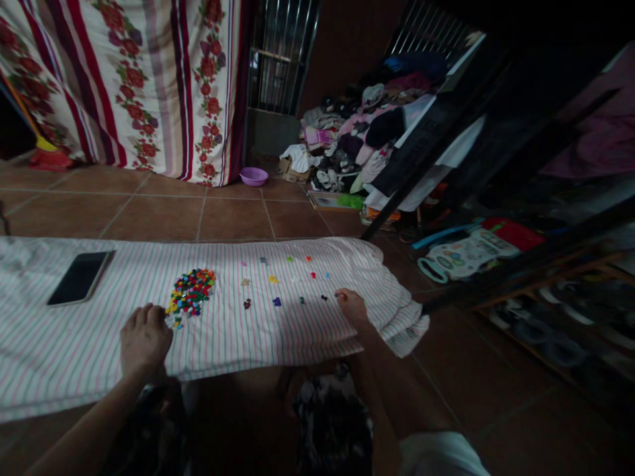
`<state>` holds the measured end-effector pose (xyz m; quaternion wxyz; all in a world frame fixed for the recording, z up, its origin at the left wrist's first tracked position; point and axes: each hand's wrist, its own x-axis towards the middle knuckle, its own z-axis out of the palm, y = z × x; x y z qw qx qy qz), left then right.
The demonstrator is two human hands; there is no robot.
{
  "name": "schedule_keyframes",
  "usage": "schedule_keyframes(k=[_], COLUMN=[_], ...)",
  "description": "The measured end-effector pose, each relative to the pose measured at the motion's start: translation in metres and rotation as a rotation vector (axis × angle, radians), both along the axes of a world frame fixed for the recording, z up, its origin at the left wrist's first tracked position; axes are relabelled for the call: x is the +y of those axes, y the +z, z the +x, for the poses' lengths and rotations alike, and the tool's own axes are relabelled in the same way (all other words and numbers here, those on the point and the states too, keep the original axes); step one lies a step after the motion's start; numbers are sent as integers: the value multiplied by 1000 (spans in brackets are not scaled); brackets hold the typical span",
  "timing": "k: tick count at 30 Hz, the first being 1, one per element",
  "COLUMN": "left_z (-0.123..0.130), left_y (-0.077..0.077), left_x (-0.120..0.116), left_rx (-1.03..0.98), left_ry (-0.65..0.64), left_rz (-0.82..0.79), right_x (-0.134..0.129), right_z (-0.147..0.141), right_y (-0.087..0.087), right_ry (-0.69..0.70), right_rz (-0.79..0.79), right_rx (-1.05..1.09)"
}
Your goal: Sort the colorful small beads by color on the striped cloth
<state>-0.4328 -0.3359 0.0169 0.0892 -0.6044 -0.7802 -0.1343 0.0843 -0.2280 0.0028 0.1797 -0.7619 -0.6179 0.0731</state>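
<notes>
A mixed pile of small colourful plastic pieces (192, 292) lies on a striped cloth (223, 344). At the pile's lower left edge rests my left hand (146, 338), its fingers curled down; what they hold, if anything, is hidden. My right hand (353, 307) is closed in a pinch near the right end of the cloth, just right of a few black pieces (324, 297). Whatever sits between its fingertips is too small to name. Between the hands lie small groups sorted by colour, among them dark blue pieces (276, 302), yellow pieces (273, 279) and brown pieces (247, 304).
A dark-screened phone (82, 277) lies on the cloth at left. Beyond it are a floral curtain (163, 92), a purple basin (253, 176) and a heap of clothes (362, 132). A dark metal post (397, 201) rises by the cloth's right end.
</notes>
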Motion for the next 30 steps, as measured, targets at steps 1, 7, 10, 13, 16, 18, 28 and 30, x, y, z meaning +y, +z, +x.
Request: schedule_keyframes(k=[1,7,10,13,16,18,28,30], left_z=[0,0,0,0,-1,-1,3,3], left_y=[0,-1,-1,-2,-3,-5,-2,-2], left_x=[0,-1,-1,0,0,0,-1,-1], left_rx=[1,-2,-19,-30,-40,-54,-132,-134], left_ry=[1,2,14,22,30,30,39,41], left_rz=[3,6,2,-6,-12,-12,2,0], right_x=[-1,-5,-6,-7,-7,-6,8,10], right_z=[1,6,4,1,-2,-4,-76,-105], right_y=[0,4,9,14,18,20,37,35], right_ry=[2,-40,-68,-95,-109,-130,-46,78], right_rz=[14,25,21,17,9,23,294,295], right_rx=[29,188,217,243,264,265,386,440])
